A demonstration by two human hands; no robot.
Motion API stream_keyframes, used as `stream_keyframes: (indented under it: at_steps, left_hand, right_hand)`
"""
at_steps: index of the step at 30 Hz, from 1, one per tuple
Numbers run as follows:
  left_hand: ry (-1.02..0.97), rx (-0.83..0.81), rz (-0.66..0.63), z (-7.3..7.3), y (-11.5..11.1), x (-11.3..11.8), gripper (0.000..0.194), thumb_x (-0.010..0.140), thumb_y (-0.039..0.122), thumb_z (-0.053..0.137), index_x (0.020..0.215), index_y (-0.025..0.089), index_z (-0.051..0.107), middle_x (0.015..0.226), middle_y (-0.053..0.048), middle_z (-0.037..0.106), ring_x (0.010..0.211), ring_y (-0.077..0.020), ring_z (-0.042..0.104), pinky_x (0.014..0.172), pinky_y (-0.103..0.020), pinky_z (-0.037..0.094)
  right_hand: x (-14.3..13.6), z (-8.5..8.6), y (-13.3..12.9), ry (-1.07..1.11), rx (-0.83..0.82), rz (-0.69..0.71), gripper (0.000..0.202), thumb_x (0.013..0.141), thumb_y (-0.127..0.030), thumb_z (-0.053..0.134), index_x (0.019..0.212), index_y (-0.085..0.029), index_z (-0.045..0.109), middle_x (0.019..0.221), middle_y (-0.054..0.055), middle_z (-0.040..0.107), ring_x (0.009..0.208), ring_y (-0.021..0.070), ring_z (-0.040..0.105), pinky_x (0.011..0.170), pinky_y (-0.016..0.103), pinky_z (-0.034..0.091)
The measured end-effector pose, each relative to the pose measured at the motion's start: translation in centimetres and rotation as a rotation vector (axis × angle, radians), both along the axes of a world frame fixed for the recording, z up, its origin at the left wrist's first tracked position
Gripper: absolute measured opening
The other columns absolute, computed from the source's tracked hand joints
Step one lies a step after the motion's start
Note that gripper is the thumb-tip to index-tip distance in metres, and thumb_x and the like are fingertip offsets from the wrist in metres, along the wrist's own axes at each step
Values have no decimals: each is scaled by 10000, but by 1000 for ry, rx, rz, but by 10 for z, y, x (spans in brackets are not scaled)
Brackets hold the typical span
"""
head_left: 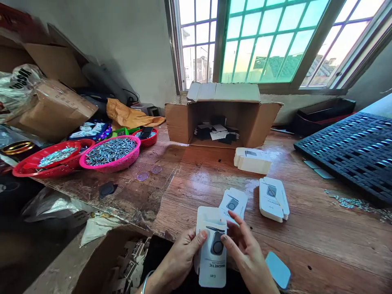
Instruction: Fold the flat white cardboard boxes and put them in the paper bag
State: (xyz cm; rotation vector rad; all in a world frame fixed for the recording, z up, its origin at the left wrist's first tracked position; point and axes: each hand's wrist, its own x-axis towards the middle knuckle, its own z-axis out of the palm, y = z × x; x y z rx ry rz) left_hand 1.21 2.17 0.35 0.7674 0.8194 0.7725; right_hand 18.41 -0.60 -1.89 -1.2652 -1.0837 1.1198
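My left hand [186, 247] grips a flat white carton [211, 267], its thumb on the front near the top. The carton bears a picture of a black folding holder and the word MAGNETIC, and its upper flap stands up. At the carton's right edge is my right hand [245, 249], thumb tip touching the front and fingers spread apart. Just beyond it lies a small pile of similar cartons [237, 198]. A thicker stack of cartons [271, 200] sits to the right. Near my right wrist rests a light-blue rounded plate [278, 269].
Another carton stack [252, 160] stands before an open cardboard box [177, 122] holding black and white pieces. A pink basket [137, 153] of small metal parts and a red basin [21, 169] are at left. A black plastic crate [346, 151] leans at right.
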Motion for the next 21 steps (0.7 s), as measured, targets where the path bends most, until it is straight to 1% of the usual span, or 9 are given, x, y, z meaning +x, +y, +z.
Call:
stream_keyframes:
  at_steps: [2,5,7,10,13,15,17,19,21]
  left_hand:
    - [38,83,86,0,-2,6,475,748,541,761,989,135,708,872,-90,755,764,-205,682,720,-283,525]
    - [95,160,298,-7,-7,14,591,716,493,807,1179,191,598,946,-83,768,836,-233,708,756,-309,547]
    - [105,198,357,-15,-9,15,684,746,466,793,1311,225,492,985,-81,771,882,-237,716,795,-321,554]
    - [121,275,291,-24,-9,13,655,821,454,721,1376,224,462,1077,-104,760,977,-249,710,848,-329,554]
    - [190,344,229,-25,-11,10,521,856,474,670,1304,231,560,1098,-85,758,1001,-239,703,885,-315,545]
    - [264,398,205,-23,-14,10,420,868,487,646,1199,229,631,1081,-63,760,969,-218,702,882,-285,538]
    - [323,418,183,-22,-18,11,377,881,501,620,1130,220,648,1037,-53,766,891,-200,703,810,-260,545]
    - [339,406,175,-20,-21,13,378,887,511,603,1120,214,627,1013,-56,767,850,-196,702,756,-255,548]
    - [332,404,201,-19,-23,14,400,886,509,606,1157,215,595,1058,-71,761,908,-210,706,802,-272,548]
  right_hand:
    - [-7,-4,-1,97,-41,37,564,881,-476,649,1383,-243,537,1193,110,719,1060,279,690,882,389,585]
    - [-19,-8,-1,67,-8,-137,462,858,-491,678,1239,-230,679,1157,99,742,1052,282,695,870,342,588]
    - [-25,-10,1,71,42,-218,401,854,-482,685,1162,-227,712,1117,90,752,1010,266,704,840,311,591]
    - [-28,-13,3,96,88,-209,320,872,-481,668,1067,-230,702,944,55,753,806,202,703,697,251,585]
    - [-27,-17,3,47,65,-202,294,895,-510,627,935,-224,685,724,2,660,585,136,586,524,199,495]
    - [-28,-19,2,-2,53,-219,338,898,-538,605,844,-212,676,658,-12,596,549,124,521,495,195,446]
    - [-28,-20,2,-36,37,-253,391,896,-564,590,762,-201,654,614,-21,539,537,121,475,486,198,412]
    - [-28,-19,3,-47,0,-262,433,889,-585,584,707,-195,625,581,-30,493,521,118,438,469,201,384]
    - [-27,-17,5,-43,-38,-242,456,885,-604,574,695,-192,614,576,-29,490,517,120,433,459,205,379]
